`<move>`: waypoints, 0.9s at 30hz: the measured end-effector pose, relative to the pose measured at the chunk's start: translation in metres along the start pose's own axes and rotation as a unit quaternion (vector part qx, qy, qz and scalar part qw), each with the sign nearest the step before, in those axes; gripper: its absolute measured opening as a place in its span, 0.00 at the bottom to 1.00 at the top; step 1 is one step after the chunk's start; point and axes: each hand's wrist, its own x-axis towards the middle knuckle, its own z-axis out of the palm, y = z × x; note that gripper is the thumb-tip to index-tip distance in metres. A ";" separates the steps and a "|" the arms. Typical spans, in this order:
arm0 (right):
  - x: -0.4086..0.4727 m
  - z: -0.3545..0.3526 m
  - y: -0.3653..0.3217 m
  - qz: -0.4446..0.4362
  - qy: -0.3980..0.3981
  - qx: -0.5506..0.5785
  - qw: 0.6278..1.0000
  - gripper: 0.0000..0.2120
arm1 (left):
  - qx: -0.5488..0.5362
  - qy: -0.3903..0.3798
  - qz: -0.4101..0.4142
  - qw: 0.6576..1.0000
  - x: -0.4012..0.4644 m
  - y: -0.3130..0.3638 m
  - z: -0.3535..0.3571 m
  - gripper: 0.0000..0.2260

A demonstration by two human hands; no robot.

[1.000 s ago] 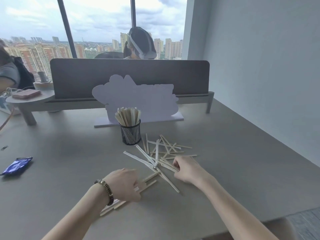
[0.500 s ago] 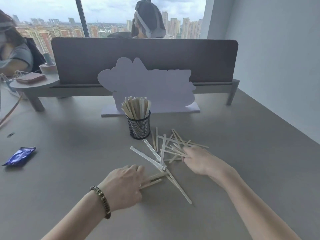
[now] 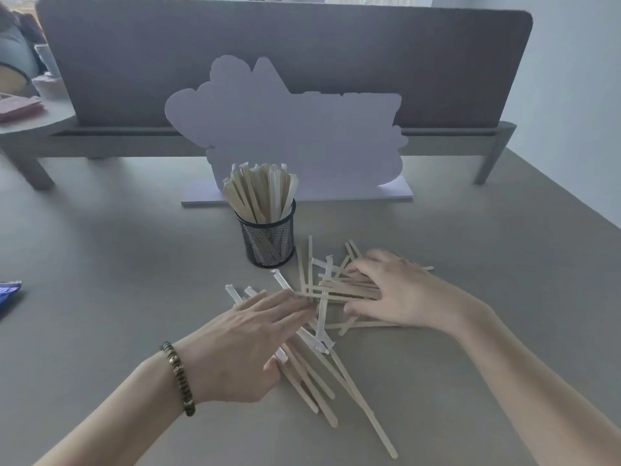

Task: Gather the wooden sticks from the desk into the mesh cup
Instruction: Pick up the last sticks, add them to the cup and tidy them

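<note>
The wooden sticks (image 3: 322, 297) lay scattered on the desk (image 3: 470, 364) just in front of the mesh cup (image 3: 268, 240), which already stood packed with upright sticks. Half a second earlier the left hand (image 3: 248, 344) was curled over a few sticks; now both hands lay flat and spread on the pile, closer together, nothing grasped in either grip. The right hand (image 3: 393, 290) pressed on the far cluster. That reads as raking the scatter into one bundle before lifting. Fingertips and the sticks beneath both palms were hidden, and motion blur softened the wrapped sticks.
</note>
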 end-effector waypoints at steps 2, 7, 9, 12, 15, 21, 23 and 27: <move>-0.004 -0.001 0.000 0.012 -0.076 -0.024 0.997 0.46 | 0.016 0.011 0.010 1.000 0.002 -0.003 0.001 0.35; -0.007 -0.001 0.006 0.006 -0.060 -0.078 0.995 0.47 | 0.047 0.014 0.019 0.999 0.002 -0.007 0.000 0.24; -0.004 0.001 0.007 -0.010 -0.009 -0.088 0.996 0.39 | 0.048 0.014 0.028 0.998 0.003 -0.007 0.001 0.18; -0.003 0.003 0.004 -0.023 0.037 -0.095 0.995 0.28 | 0.065 0.023 0.045 0.997 0.004 -0.009 -0.002 0.16; -0.006 0.003 0.001 -0.043 0.051 -0.086 0.994 0.21 | 0.067 0.026 0.058 0.996 0.006 -0.010 -0.005 0.17; -0.009 0.011 -0.001 -0.037 0.021 -0.078 0.996 0.21 | 0.060 -0.008 0.058 0.997 0.012 -0.016 -0.010 0.12; -0.009 0.015 -0.002 -0.033 0.010 -0.091 0.995 0.22 | 0.063 -0.014 0.062 0.996 0.012 -0.012 -0.011 0.13; -0.007 0.023 -0.007 -0.024 0.010 -0.123 0.992 0.22 | 0.101 -0.018 0.038 0.994 0.011 -0.006 -0.012 0.20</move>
